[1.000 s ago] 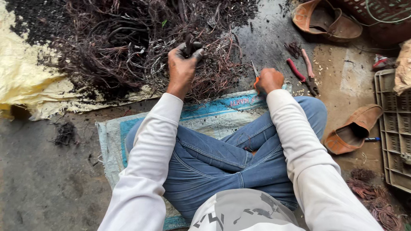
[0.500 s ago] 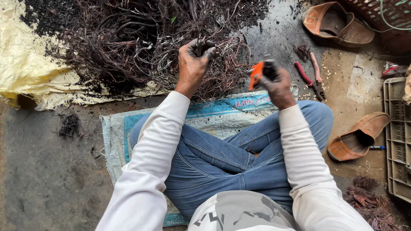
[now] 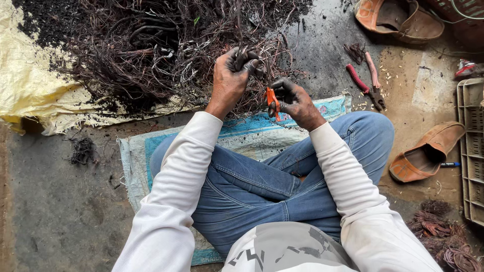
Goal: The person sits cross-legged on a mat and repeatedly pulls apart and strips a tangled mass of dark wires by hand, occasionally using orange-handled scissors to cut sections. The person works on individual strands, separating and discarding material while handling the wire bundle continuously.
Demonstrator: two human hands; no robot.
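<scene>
Two soiled hands worked beside the wire heap [image 3: 151, 55]: left hand [image 3: 229, 80] fingers clenched on dark strands, right hand [image 3: 295, 100] gripping an orange cutter [image 3: 273, 102]; most of the heap lay unsorted.

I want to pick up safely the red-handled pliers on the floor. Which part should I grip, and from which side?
Probably grip the pliers by the two handles together, coming from above. The handles point away from the person and lie splayed on the bare floor, while the dark jaws at the near end, toward the knee, are short and offer less hold.
</scene>
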